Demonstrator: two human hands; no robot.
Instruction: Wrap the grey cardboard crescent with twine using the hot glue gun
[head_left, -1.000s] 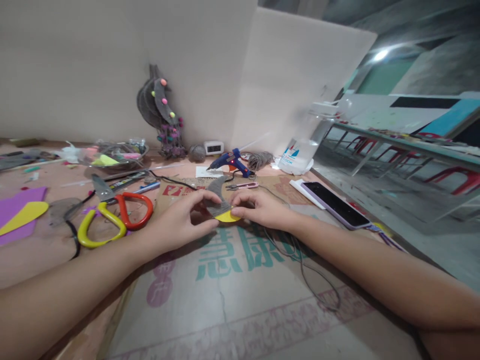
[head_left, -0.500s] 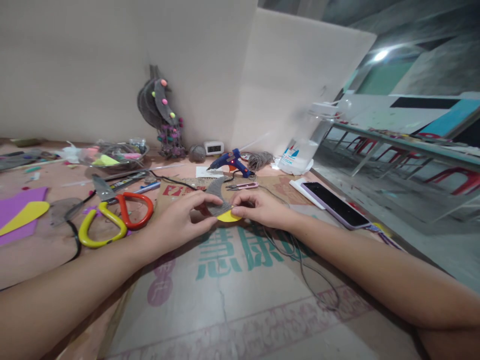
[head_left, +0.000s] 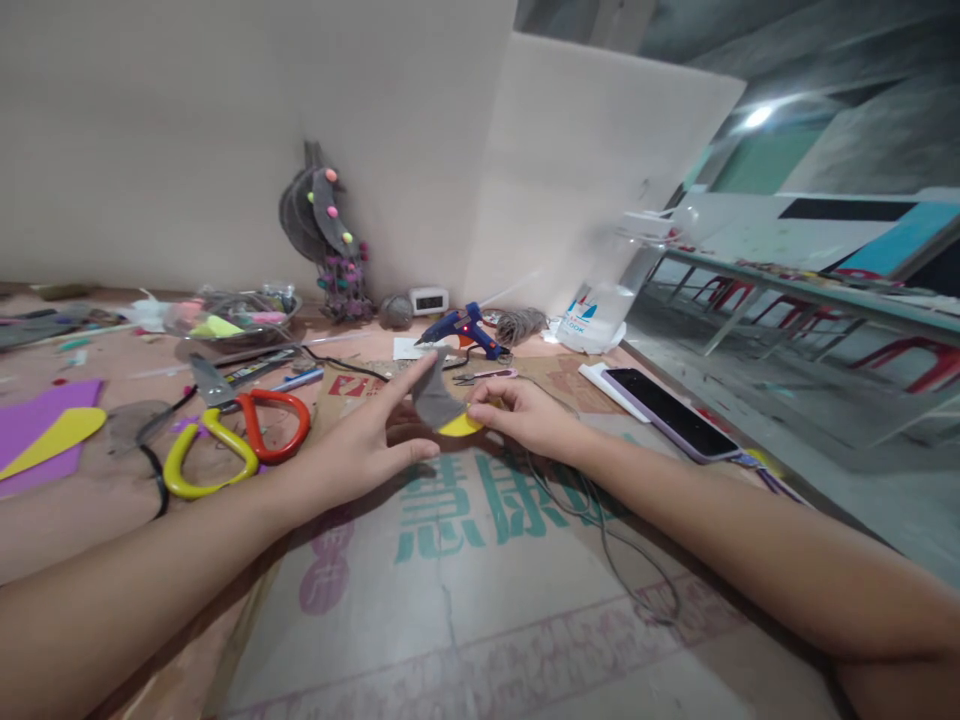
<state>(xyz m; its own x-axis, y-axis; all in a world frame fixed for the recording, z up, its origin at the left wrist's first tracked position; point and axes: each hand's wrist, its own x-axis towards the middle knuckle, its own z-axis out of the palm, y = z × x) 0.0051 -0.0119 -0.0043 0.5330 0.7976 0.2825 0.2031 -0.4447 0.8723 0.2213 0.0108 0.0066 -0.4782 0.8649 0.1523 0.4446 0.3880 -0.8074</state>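
A crescent-shaped piece [head_left: 437, 398], wrapped in grey yarn with bare yellow [head_left: 460, 427] at its lower end, is held above the printed cardboard. My right hand [head_left: 517, 415] pinches it by the yellow end between thumb and fingers. My left hand [head_left: 367, 440] is on its other side, thumb and forefinger spread wide. The forefinger reaches along the left edge of the grey part; whether it touches cannot be told. From near my right hand, a loose strand of grey yarn [head_left: 637, 545] trails across the cardboard [head_left: 510, 630].
Left of my hands lie scissors [head_left: 244, 440] and purple sheet [head_left: 45, 430] with a yellow cutout [head_left: 64, 440]. Behind are a blue glue gun [head_left: 465, 330], small snips [head_left: 487, 377], a clock [head_left: 429, 301] and a decorated grey crescent ornament [head_left: 319, 225]. A phone [head_left: 671, 415] lies right.
My left hand has released the crescent and spread its thumb and forefinger, the forefinger moving up. The piece has tilted more upright in my right hand.
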